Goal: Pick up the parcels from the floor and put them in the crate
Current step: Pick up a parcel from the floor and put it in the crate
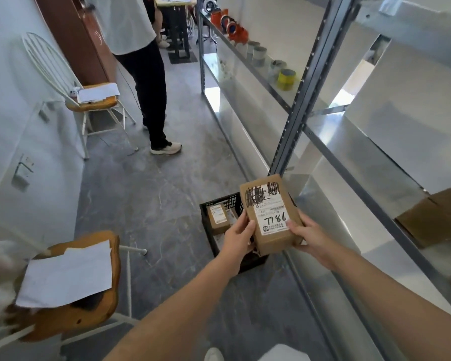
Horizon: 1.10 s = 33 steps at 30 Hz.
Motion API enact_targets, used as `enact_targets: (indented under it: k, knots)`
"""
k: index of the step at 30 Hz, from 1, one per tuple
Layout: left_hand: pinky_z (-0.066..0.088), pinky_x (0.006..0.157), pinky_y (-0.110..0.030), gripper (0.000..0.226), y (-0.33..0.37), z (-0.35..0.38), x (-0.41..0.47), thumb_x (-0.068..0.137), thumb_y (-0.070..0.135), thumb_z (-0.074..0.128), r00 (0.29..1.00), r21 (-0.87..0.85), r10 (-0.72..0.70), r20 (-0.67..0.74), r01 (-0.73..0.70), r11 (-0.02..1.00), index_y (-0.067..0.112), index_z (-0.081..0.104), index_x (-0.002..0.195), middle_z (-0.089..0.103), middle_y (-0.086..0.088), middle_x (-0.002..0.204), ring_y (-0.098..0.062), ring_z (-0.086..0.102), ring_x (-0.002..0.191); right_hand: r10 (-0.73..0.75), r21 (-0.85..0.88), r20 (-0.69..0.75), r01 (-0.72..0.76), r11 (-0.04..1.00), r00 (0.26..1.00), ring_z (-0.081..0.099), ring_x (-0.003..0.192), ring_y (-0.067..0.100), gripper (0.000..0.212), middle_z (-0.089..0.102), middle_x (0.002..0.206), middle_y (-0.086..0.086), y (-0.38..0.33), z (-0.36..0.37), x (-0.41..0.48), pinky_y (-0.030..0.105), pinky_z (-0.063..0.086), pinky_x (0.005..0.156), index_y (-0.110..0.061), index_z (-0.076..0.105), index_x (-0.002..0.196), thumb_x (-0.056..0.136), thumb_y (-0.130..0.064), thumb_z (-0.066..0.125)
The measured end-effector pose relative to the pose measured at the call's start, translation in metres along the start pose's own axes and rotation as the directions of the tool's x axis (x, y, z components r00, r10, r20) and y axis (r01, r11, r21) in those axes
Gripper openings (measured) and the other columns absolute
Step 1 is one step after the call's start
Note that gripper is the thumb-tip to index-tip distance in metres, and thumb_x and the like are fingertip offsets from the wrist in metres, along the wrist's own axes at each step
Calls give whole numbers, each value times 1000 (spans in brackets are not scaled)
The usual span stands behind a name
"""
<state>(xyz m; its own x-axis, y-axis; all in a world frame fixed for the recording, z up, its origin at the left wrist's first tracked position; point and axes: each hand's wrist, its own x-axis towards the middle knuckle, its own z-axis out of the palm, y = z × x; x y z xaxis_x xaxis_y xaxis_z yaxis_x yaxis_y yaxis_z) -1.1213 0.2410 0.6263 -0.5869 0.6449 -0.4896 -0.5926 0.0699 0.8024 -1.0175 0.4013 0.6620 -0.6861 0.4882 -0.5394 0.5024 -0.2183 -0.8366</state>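
I am holding the parcel off the floor, my left hand curling round its nine o'clock edge and my right hand clasping its four o'clock corner, the crate lying at its seven o'clock.

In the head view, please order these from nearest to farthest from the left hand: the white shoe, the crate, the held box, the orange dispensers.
1. Box: gripped by the left hand.
2. Crate: just beneath.
3. Shoe: ahead, to the left.
4. Dispensers: far end of the shelf.
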Motion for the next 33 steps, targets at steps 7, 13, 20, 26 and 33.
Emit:
enact_targets:
  k: [7,13,20,26,33]
  knots:
    - [59,86,-38,46,24,-3,64,100,14,52,994,2,-9,-111,9,1000,33,48,142,70,7,119,-15,68,106,9,-18,-4,-9,1000,1000,64,107,15,52,64,125,-4,-14,0,77,31,56,78,-35,41,146,101,-13,52]
    - [57,82,-28,60,41,-9,143,97,6,55,995,112,-57,-85,66,991,39,39,145,70,23,113,-9,67,109,54,-89,46,-49,995,998,63,110,17,50,64,127,-4,-26,-12,173,40,58,89,-38,43,144,100,-14,53]
    - [59,77,-28,63,35,9,267,95,-4,55,942,73,-156,-297,185,980,40,44,139,70,22,108,-9,67,101,211,-169,114,-190,967,971,62,108,9,54,64,119,-14,-13,-44,302,35,55,94,-45,42,140,98,-14,56]
    - [55,64,-19,63,-11,7,362,92,-6,57,859,-16,-261,-441,283,959,29,46,143,64,19,101,-6,66,95,337,-353,143,-271,896,930,58,120,15,59,60,132,-13,43,-60,411,47,49,103,-50,36,144,94,-27,59]
    - [57,80,-26,64,-95,-46,461,93,-7,54,811,-75,-317,-492,323,943,32,44,143,65,14,106,-10,65,103,374,-463,160,-265,846,914,62,112,10,57,63,126,-19,141,-43,537,43,55,94,-57,39,135,85,-41,60]
